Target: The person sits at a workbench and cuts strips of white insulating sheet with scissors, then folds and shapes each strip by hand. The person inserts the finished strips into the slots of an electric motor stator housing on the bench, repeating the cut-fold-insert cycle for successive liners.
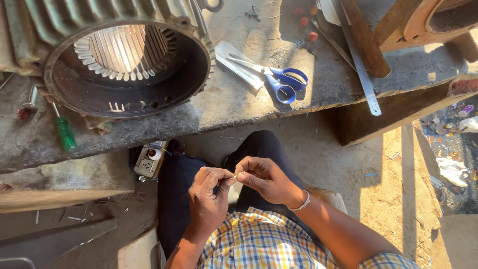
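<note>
My left hand and my right hand meet above my lap, fingertips pinched together on a small pale strip. Both hands hold it between thumb and fingers. The strip is tiny and I cannot tell its material. I sit with dark trousers and a checked shirt. On the bench ahead lies a large round motor stator housing with slotted core, open toward me. Blue-handled scissors rest on pale paper strips to the right of the housing.
A green-handled screwdriver lies at the bench's front left. A metal ruler and wooden pieces sit at the right. A socket box rests below the bench edge. Litter covers the ground at far right.
</note>
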Tool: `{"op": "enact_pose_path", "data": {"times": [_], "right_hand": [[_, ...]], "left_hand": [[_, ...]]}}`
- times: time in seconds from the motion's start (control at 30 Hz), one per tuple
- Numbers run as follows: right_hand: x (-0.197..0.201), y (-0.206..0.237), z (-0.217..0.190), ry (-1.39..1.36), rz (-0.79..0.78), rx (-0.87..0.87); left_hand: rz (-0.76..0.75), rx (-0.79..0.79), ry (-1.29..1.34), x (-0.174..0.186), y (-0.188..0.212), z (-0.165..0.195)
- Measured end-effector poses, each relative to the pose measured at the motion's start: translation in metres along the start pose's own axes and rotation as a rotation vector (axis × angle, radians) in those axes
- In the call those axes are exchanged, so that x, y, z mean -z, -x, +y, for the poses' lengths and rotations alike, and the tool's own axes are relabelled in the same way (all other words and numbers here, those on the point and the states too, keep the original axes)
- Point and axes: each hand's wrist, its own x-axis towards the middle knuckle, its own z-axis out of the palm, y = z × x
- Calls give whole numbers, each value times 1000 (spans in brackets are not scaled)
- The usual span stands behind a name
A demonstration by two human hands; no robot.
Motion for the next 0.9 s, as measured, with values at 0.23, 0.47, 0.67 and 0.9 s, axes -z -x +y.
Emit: {"op": "enact_pose_path", "data": {"times": [0.23,0.47,0.67,0.9], "right_hand": [[1,-7,0,-106,-40,-39],[8,-8,2,-87,-46,-76],[12,-8,6,-131,-86,-26],[13,-5,5,-189,-139,-27]], "left_hand": [[-182,244,366,6,1,-21],[-179,304,457,0,6,-33],[-215,281,415,0,8,-35],[-229,315,453,-1,13,-35]]}}
